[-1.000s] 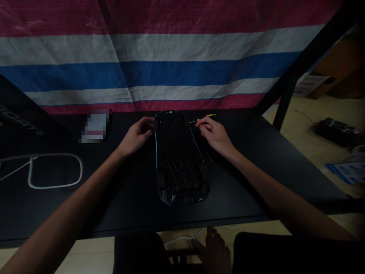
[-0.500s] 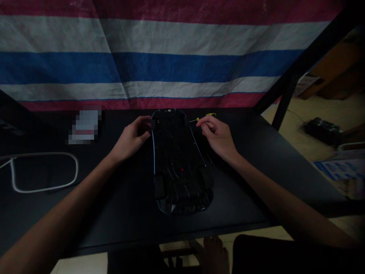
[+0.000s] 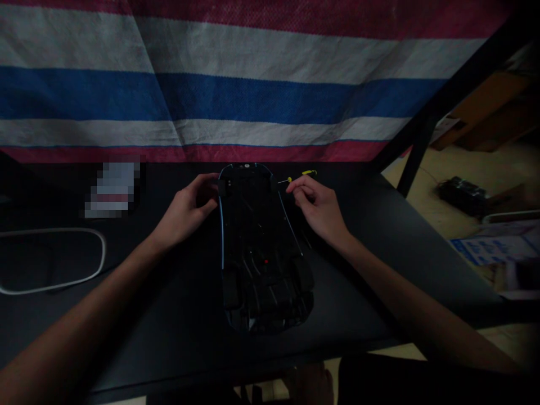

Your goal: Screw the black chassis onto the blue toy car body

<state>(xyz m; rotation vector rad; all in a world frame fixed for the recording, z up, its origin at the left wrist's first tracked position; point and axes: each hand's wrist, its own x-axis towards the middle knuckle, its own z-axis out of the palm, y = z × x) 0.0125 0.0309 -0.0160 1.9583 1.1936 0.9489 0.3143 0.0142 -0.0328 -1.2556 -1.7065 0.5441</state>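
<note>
A dark toy car (image 3: 261,242) lies upside down on the black table (image 3: 169,315), its underside and wheels facing up. My left hand (image 3: 185,208) is at the car's far left side, its fingers curved against the edge by the wheel. To the right of the car is my right hand (image 3: 316,202), thumb and fingers pressed together. Just beyond those fingertips is a small yellow-ended tool (image 3: 289,180) with a thin shaft pointing at the car; whether the fingers hold it is unclear. Another yellow item (image 3: 309,172) lies behind the right hand.
A pixelated flat object (image 3: 112,188) lies at the back left, with a white looped frame (image 3: 103,253) nearer. A striped sheet (image 3: 253,95) hangs behind the table. On the right are a black table frame (image 3: 422,146) and items on the floor.
The camera view has shifted slightly, so the table items appear a little further left. Both hands keep nearly the same places beside the car.
</note>
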